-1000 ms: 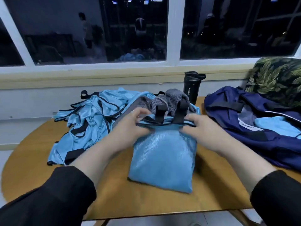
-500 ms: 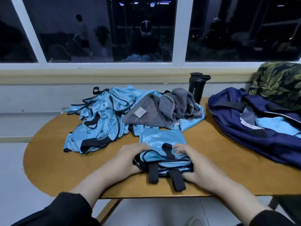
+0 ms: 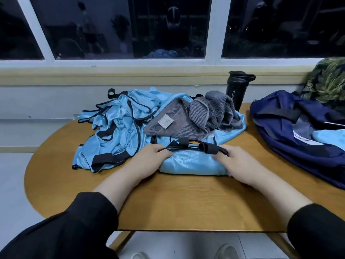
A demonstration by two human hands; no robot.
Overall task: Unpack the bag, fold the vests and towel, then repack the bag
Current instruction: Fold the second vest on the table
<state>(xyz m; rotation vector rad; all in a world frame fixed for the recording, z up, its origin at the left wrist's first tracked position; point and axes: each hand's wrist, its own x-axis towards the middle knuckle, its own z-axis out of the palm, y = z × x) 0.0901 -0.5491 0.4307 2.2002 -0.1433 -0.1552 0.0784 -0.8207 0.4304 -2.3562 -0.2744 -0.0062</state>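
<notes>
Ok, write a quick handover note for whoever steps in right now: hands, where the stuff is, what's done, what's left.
Left hand and right hand both grip the folded vest at its ends, near the table's front.
Behind it: unfolded vests in a heap, gray towel crumpled on top.
Navy bag lies open on the right.
Left: fold the remaining vests and towel, repack.

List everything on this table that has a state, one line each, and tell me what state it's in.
Folded vest: folded flat on the table, held at both ends.
Vest pile: unfolded, heaped.
Towel: unfolded, crumpled on the pile.
Bag: open, lying on its side, something light blue inside.
Bottle: upright; lid flap looks raised.
Left hand: grip on the vest's black trim.
Right hand: holds the vest's right end.
</notes>
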